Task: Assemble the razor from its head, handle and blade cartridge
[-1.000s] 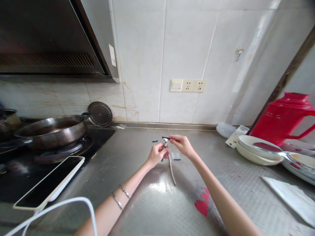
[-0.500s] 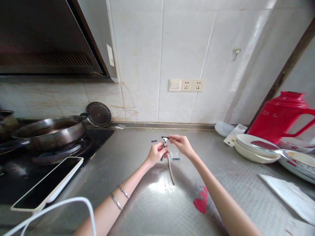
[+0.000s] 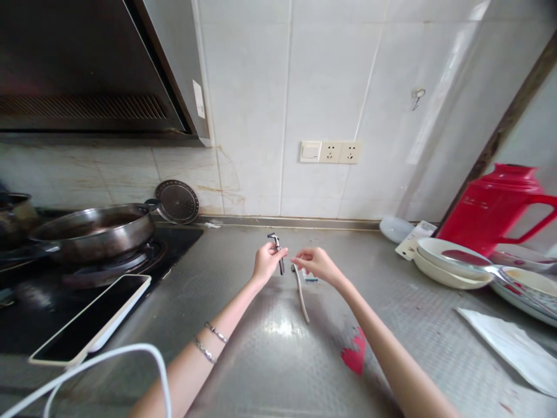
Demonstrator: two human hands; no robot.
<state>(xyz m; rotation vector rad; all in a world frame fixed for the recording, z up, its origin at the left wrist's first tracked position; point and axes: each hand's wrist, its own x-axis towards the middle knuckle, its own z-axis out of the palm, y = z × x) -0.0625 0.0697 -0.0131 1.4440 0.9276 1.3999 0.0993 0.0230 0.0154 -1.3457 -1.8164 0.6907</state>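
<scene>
My left hand point(image 3: 264, 261) is closed round the handle of a razor point(image 3: 278, 248), which stands nearly upright with its dark head on top. To the right of it hovers my right hand point(image 3: 318, 264), its fingers bent and slightly apart, with nothing visible in them. Just under the right fingertips is the upper end of a slender pale stick point(image 3: 301, 296) lying on the counter; whether the fingers touch it I cannot tell. Partly behind the right hand lies a small clear plastic piece with a teal strip point(image 3: 310, 278).
On the left, a steel pan point(image 3: 98, 232) sits on the black stove, with a phone point(image 3: 89, 319) and white cable point(image 3: 130, 348) in front. Stacked dishes point(image 3: 452, 273), a red thermos jug point(image 3: 496, 203) and a white paper point(image 3: 509, 348) lie right. A range hood point(image 3: 87, 69) overhangs the stove.
My right hand has come off the razor's head and now hovers beside it. My left hand has moved the razor slightly left and tilted it.
</scene>
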